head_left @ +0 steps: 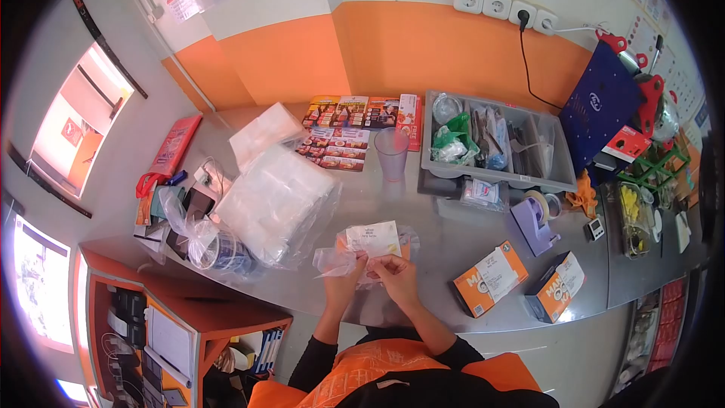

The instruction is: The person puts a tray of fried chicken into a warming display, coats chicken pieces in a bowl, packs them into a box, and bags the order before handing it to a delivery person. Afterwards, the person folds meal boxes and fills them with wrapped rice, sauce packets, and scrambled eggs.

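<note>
A clear plastic bag (329, 262) surrounds an orange box with a white printed label (377, 237) at the front edge of the metal table. My left hand (344, 285) closes on the near left part of the bag. Beside it, my right hand (396, 278) pinches the bag's near edge, fingertips close to those of the left. The lower part of the box is hidden behind both hands. Further right stand two similar orange and white boxes, one (492, 278) nearer my right hand and another (559, 287) beyond it.
White packs in clear plastic (273, 200) lie left on the table (434, 234). A clear cup (391, 155) stands on printed menus (332, 147). Behind sits a grey divided tray (529, 179) with bagged items. A purple tape dispenser (533, 227) and small timer (595, 229) are right.
</note>
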`<act>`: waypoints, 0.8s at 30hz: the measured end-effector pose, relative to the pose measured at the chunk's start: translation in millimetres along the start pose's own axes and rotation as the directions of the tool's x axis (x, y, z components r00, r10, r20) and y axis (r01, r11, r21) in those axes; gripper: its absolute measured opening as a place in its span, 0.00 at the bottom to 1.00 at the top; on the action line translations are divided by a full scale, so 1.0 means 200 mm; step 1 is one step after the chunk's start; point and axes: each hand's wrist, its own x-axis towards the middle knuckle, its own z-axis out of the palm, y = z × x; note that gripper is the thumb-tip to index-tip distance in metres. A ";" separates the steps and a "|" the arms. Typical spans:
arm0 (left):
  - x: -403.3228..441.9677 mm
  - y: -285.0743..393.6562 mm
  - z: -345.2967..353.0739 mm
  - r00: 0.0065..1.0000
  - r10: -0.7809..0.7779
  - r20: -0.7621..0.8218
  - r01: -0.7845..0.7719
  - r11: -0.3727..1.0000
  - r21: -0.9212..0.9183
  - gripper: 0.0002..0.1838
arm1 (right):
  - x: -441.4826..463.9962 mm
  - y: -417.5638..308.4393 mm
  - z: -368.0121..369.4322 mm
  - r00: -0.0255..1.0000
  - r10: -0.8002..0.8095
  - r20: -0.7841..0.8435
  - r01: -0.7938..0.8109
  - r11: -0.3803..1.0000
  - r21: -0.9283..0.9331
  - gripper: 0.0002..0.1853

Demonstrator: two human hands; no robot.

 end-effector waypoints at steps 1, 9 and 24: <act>0.00 0.00 0.00 1.000 0.005 0.002 -0.005 1.000 0.006 0.09 | 0.00 -0.01 0.00 1.000 0.004 -0.002 -0.004 1.000 -0.001 0.05; -0.01 0.02 -0.01 0.966 0.227 0.123 -0.243 0.960 0.139 0.06 | 0.00 0.00 -0.01 1.000 0.030 0.001 -0.030 0.999 -0.011 0.05; 0.02 -0.08 -0.06 0.826 0.463 0.322 -0.564 0.662 0.493 0.12 | -0.12 -0.06 -0.18 0.953 0.304 0.010 -0.303 0.945 0.120 0.05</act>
